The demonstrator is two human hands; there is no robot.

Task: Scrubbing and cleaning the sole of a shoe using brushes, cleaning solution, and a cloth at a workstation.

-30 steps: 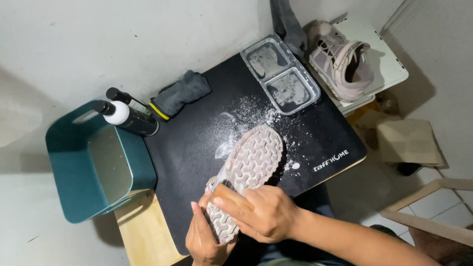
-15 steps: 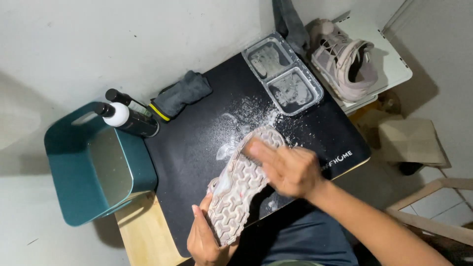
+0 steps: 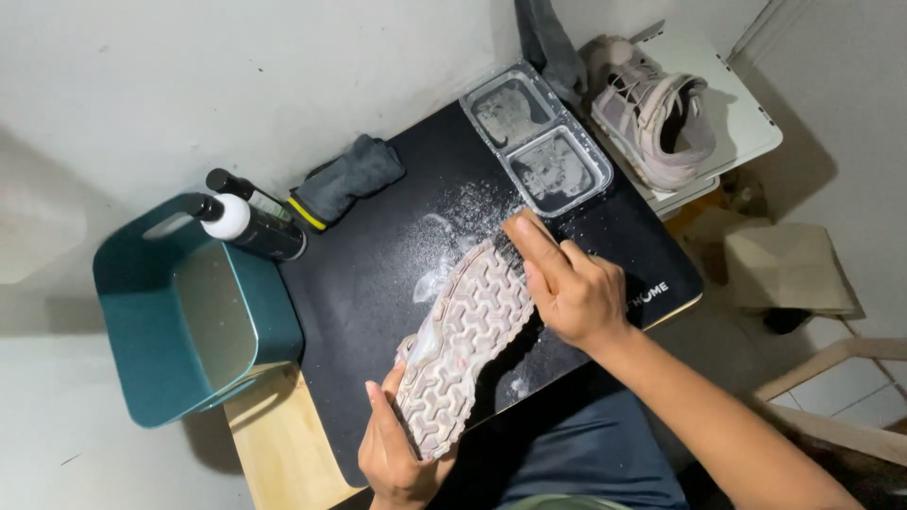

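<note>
Your left hand (image 3: 392,451) clamps the upturned shoe (image 3: 466,348) at its heel, your right hand (image 3: 565,283) curls fingers together over its toe, hiding whatever they grip

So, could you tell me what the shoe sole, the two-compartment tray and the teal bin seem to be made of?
Shoe sole: likely rubber, matte, with moulded tread blocks.
Two-compartment tray: probably thin clear plastic, glossy rims, its grey contents showing through.
Teal bin: apparently hard plastic, smooth with a soft sheen.
</note>
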